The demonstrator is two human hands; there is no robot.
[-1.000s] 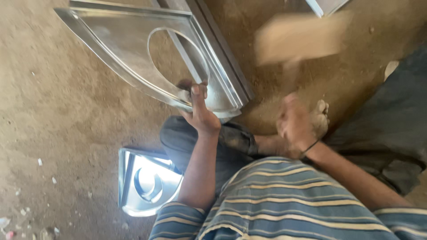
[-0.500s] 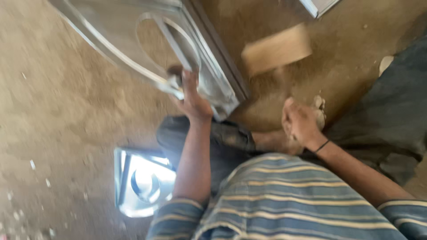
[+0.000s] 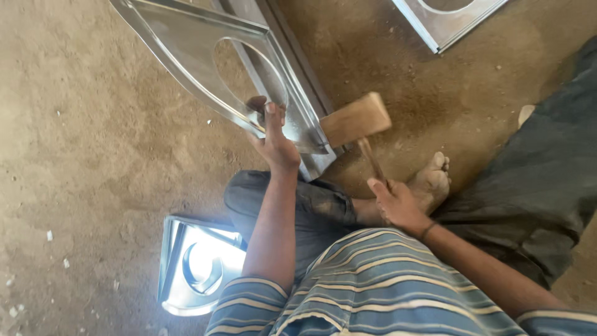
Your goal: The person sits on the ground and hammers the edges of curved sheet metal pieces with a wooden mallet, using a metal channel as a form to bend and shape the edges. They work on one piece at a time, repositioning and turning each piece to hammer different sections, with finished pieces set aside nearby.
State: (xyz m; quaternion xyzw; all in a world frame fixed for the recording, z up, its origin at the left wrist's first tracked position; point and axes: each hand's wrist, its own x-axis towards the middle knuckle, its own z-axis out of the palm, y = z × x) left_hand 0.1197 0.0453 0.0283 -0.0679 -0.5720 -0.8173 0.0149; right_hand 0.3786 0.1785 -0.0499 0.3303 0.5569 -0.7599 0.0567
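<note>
Our left hand (image 3: 273,140) grips the steel sheet panel (image 3: 205,62) at 12 o'clock; our right hand (image 3: 398,205) clenches the wooden mallet (image 3: 356,119) beside it; a mistimed blow could hit our 1 exposed thumb

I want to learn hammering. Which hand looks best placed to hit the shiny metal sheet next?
The right hand. It already grips the wooden mallet, whose head sits close to the metal sheet. The left hand is busy holding the sheet's edge with its fingers.
</note>
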